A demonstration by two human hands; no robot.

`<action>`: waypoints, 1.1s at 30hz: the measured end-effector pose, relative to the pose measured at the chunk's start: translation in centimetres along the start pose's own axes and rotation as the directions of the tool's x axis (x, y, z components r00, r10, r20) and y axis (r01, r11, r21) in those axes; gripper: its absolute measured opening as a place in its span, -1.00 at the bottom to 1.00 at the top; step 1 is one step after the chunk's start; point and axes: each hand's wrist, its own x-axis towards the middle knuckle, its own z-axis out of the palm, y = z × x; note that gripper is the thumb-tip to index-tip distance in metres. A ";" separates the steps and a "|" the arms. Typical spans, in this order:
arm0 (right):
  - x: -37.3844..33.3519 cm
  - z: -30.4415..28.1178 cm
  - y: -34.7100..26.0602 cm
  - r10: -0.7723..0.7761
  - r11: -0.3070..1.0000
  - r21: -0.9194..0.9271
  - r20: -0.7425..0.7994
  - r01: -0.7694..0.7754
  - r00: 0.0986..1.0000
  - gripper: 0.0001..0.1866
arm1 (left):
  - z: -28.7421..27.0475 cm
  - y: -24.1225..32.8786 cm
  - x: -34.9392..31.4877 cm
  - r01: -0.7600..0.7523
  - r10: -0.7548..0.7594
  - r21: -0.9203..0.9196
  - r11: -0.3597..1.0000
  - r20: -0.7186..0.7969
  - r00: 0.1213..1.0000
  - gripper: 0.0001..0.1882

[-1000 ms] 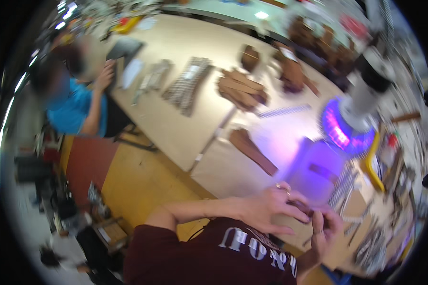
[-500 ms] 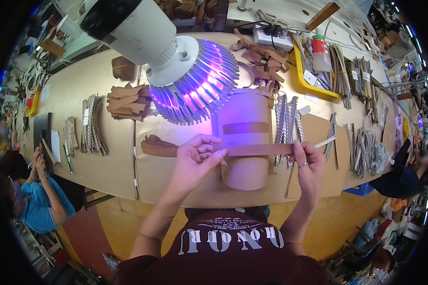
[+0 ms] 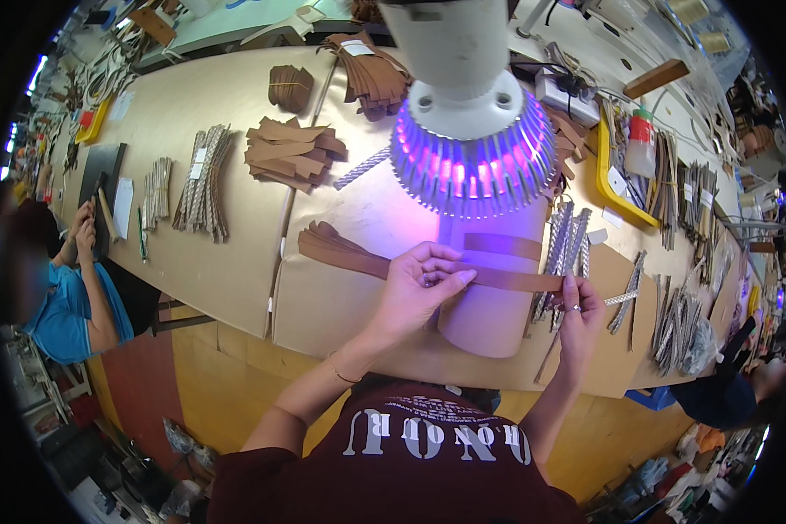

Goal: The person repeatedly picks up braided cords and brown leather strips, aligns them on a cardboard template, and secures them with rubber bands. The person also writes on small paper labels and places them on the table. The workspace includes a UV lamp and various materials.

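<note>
A brown leather-like strip [image 3: 520,280] stretches sideways between my hands. My left hand [image 3: 421,286] pinches its left end between thumb and fingers, and my right hand [image 3: 580,316] grips its right end at the fingertips. Beneath it lies a tan cylinder [image 3: 487,327], with a second brown strip [image 3: 503,245] across its upper part. A fanned bundle of brown strips [image 3: 336,248] reaches to the back of my left hand; whether that hand also holds it, I cannot tell. Above the cylinder hangs a lamp [image 3: 472,157] with a finned head glowing purple, hiding the cylinder's far end.
Braided silver strips [image 3: 565,240] lie right of the cylinder, near a cardboard sheet [image 3: 607,336]. A yellow tray [image 3: 616,188] with a bottle [image 3: 641,144] stands farther right. Brown strip piles [image 3: 293,153] and braided bundles [image 3: 203,179] lie left. A co-worker in blue [image 3: 83,306] sits at far left.
My view has shifted, so the lamp and table sit differently in the picture. Both hands still hold the strip taut over the cylinder.
</note>
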 end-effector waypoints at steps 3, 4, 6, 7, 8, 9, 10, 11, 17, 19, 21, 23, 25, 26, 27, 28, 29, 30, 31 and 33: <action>0.0 0.2 0.3 0.014 0.998 -0.055 0.035 -0.012 0.999 -0.74 | 0.1 -0.4 0.2 0.013 -0.013 0.000 1.000 0.009 1.000 -0.72; -0.1 0.3 0.5 0.026 0.997 -0.074 0.046 -0.023 0.999 -0.74 | 0.1 -0.6 0.2 0.011 -0.010 -0.012 1.000 0.014 1.000 -0.72; -0.3 1.0 1.2 0.016 0.998 -0.068 0.058 -0.012 0.998 -0.77 | 0.0 -0.9 0.2 -0.002 0.002 -0.026 1.000 0.016 1.000 -0.72; -0.5 1.2 1.5 0.014 0.998 -0.058 0.075 -0.010 0.997 -0.78 | 0.0 -1.0 0.2 -0.013 0.013 -0.027 1.000 0.015 1.000 -0.72; -0.6 1.4 1.8 0.016 0.998 -0.061 0.058 -0.012 0.998 -0.79 | 0.0 -1.1 0.2 -0.034 0.035 -0.042 0.999 0.020 0.999 -0.72; -0.8 1.6 2.0 0.018 0.998 -0.059 0.053 -0.015 0.998 -0.78 | 0.1 -1.2 0.2 -0.039 0.040 -0.020 0.999 0.007 0.999 -0.72; -0.9 1.8 2.2 0.020 0.999 -0.049 0.047 -0.018 0.999 -0.76 | 0.2 -1.2 0.1 -0.055 0.055 -0.010 0.998 0.002 0.998 -0.71; -1.0 1.9 2.2 -0.018 0.994 -0.107 0.009 0.018 1.000 -0.75 | 0.3 -1.3 0.0 -0.044 0.044 0.003 0.999 -0.023 0.999 -0.71; -1.8 1.8 -0.4 -0.265 0.942 -0.272 -0.246 0.197 0.932 -0.76 | -2.3 -1.5 -2.2 -0.459 0.689 0.790 0.406 0.065 0.722 -0.77; -2.5 1.7 -2.1 -0.380 0.900 -0.302 -0.194 0.313 0.905 -0.82 | -4.3 -1.8 -2.7 -0.441 0.722 0.875 0.200 0.173 0.670 -0.80; -3.7 2.1 -3.8 -0.429 0.882 -0.298 -0.187 0.365 0.884 -0.92 | -6.0 -2.0 -3.0 -0.393 0.693 0.909 0.137 0.196 0.693 -0.83; -4.9 2.8 -5.4 -0.515 0.806 -0.327 0.023 0.493 0.857 -0.91 | -6.9 -2.3 -3.0 -0.390 0.640 0.915 0.101 0.240 0.730 -0.83; -5.9 3.8 -6.7 -0.593 0.666 -0.367 0.269 0.650 0.759 -0.81 | -7.1 -2.2 -2.8 -0.391 0.597 0.918 0.068 0.276 0.753 -0.82; -6.1 4.5 -7.2 -0.602 0.580 -0.342 0.432 0.740 0.671 -0.82 | -7.2 -2.0 -2.7 -0.393 0.577 0.918 0.055 0.292 0.763 -0.81; -6.3 5.2 -7.5 -0.562 0.495 -0.320 0.591 0.808 0.579 -0.83 | -7.2 -1.8 -2.5 -0.397 0.558 0.917 0.041 0.308 0.771 -0.80; -6.6 6.1 -7.5 -0.474 0.467 -0.300 0.709 0.832 0.522 -0.83 | -7.2 -1.5 -2.5 -0.407 0.532 0.913 0.013 0.338 0.776 -0.79; -6.9 6.9 -7.5 -0.333 0.447 -0.294 0.822 0.845 0.462 -0.83 | -7.3 -1.2 -2.5 -0.416 0.506 0.909 -0.015 0.365 0.781 -0.78; -7.1 7.7 -7.3 -0.301 0.405 -0.279 0.859 0.871 0.415 -0.81 | -7.3 -0.9 -2.5 -0.424 0.487 0.905 -0.041 0.389 0.782 -0.77; -7.3 8.6 -6.9 -0.244 0.362 -0.267 0.897 0.893 0.367 -0.80 | -7.3 -0.8 -2.5 -0.426 0.455 0.900 -0.091 0.418 0.787 -0.76; -7.5 10.0 -6.0 -0.174 0.273 -0.272 0.929 0.923 0.326 -0.77 | -7.3 -0.6 -2.5 -0.426 0.410 0.886 -0.183 0.463 0.786 -0.74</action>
